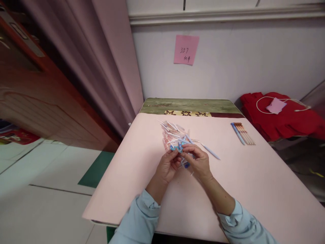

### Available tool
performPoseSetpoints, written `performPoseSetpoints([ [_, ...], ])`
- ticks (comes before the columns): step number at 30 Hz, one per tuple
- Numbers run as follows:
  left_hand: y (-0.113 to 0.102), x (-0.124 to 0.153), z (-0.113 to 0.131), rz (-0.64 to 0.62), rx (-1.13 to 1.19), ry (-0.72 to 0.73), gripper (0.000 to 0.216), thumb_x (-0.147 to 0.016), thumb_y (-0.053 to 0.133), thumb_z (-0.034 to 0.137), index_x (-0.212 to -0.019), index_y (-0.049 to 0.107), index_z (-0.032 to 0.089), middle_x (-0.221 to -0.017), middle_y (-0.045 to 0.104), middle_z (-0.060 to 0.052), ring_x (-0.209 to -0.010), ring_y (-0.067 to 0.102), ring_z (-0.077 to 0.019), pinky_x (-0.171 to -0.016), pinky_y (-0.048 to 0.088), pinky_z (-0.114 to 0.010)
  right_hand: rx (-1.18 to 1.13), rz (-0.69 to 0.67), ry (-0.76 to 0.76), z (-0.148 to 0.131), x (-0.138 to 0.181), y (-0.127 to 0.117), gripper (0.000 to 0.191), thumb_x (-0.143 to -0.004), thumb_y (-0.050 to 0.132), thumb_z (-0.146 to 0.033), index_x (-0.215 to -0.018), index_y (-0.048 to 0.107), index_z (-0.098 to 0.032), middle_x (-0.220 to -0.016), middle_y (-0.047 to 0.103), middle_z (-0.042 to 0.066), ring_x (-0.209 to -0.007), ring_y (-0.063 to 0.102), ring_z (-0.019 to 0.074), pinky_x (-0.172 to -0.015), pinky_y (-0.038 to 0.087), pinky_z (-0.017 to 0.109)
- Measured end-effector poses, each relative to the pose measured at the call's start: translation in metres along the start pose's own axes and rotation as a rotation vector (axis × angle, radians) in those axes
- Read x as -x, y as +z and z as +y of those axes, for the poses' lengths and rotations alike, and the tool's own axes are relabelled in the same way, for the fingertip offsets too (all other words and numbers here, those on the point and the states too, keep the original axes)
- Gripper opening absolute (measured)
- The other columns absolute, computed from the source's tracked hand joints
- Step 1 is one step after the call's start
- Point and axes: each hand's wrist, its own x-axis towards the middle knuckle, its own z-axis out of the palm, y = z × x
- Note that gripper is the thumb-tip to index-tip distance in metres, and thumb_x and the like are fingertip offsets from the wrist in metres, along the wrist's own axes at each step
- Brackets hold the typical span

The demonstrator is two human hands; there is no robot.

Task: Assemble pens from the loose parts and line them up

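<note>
Small blue parts (pixel 180 146), perhaps pen pieces, are pinched between my two hands over the table; their exact shape is too small to make out. My left hand (pixel 166 166) closes on them from the left, thumb and forefinger together. From the right, my right hand (pixel 199 161) pinches the same blue parts at the fingertips. Just beyond lies a loose pile of pen parts (pixel 172 133): thin white sticks, clear pinkish tubes and pale blue barrels. One pale blue pen barrel (pixel 211 151) lies apart, right of my right hand. Some blue pieces show partly hidden beneath my hands.
A row of pens (pixel 243 134), one blue and several with brown tops, lies at the right of the pink-covered table (pixel 142 162). Red cloth (pixel 291 118) with a white cable sits beyond the right edge. A wall stands behind; a curtain (pixel 111 61) and wooden door (pixel 50 91) are left.
</note>
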Motion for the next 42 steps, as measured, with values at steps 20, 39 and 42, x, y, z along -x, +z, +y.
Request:
performPoseSetpoints([
  [20,-0.014,-0.01,0.038,0.108,0.196,0.283,0.016,-0.094,0.053,0.013,-0.085,0.066,0.011,-0.078,0.069,-0.005,-0.061,0.059,-0.0066,-0.052,0.048,-0.014,0.752,-0.094,0.423,0.0,-0.032,-0.097,0.021,-0.074,0.064,-0.042,-0.069,0.073,-0.024,-0.062,0.069,0.0,-0.057,0.058,0.0153,-0.051,0.036,0.024],
  [39,-0.01,-0.011,0.042,0.179,0.247,0.278,0.026,-0.101,0.04,0.017,-0.096,0.063,0.008,-0.082,0.073,-0.007,-0.064,0.066,-0.006,-0.059,0.056,-0.012,1.111,-0.021,0.626,-0.015,-0.041,-0.108,0.019,-0.077,0.058,-0.041,-0.077,0.073,-0.029,-0.077,0.072,0.001,-0.072,0.062,0.0203,-0.057,0.033,0.028],
  [42,-0.009,-0.011,0.041,0.182,0.238,0.272,0.025,-0.101,0.041,0.017,-0.093,0.063,0.008,-0.08,0.072,-0.006,-0.062,0.066,-0.0057,-0.057,0.055,-0.012,1.139,-0.092,0.654,-0.014,-0.041,-0.107,0.017,-0.075,0.062,-0.041,-0.078,0.073,-0.029,-0.079,0.073,0.001,-0.075,0.062,0.0206,-0.059,0.034,0.028],
])
